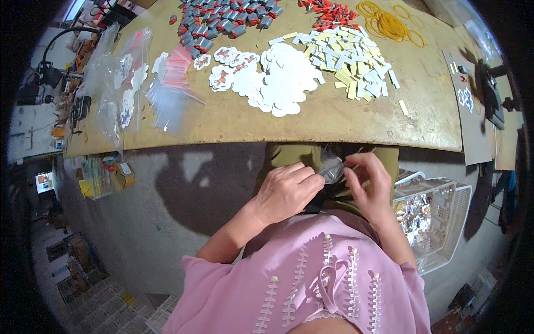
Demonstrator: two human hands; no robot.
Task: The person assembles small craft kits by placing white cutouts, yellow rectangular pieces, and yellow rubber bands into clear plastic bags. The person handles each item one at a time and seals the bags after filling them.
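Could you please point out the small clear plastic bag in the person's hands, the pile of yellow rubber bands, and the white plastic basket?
small clear plastic bag (332,168), head view, on its crinkled middle between the hands.
pile of yellow rubber bands (389,24), head view, on the dense centre.
white plastic basket (459,214), head view, on its right wall.

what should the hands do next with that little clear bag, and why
Probably press the bag's mouth shut. Both hands pinch it in the lap below the table edge: left hand grips one side, right hand works the other. Whether it is filled is unclear.
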